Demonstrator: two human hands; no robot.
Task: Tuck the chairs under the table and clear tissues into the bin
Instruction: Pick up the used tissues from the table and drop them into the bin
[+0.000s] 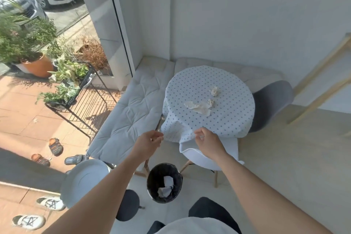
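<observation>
A round table wears a white dotted tablecloth (190,85). On it lie a flat crumpled tissue (197,106) and two tissue balls (215,91), (210,102). A white chair (207,159) is pushed partly under the near edge, a grey chair (269,102) stands at the right. A black-lined bin (164,182) with white tissues inside sits on the floor near my feet. My left hand (148,142) pinches the hanging cloth's left corner. My right hand (209,143) pinches the cloth's hem over the white chair.
A white quilted bench cushion (131,110) runs along the left and back of the table. Another white chair (83,180) and a dark stool (127,205) stand at lower left. A wire plant rack (81,100), shoes and glass wall lie left. Wooden legs (322,81) lean at right.
</observation>
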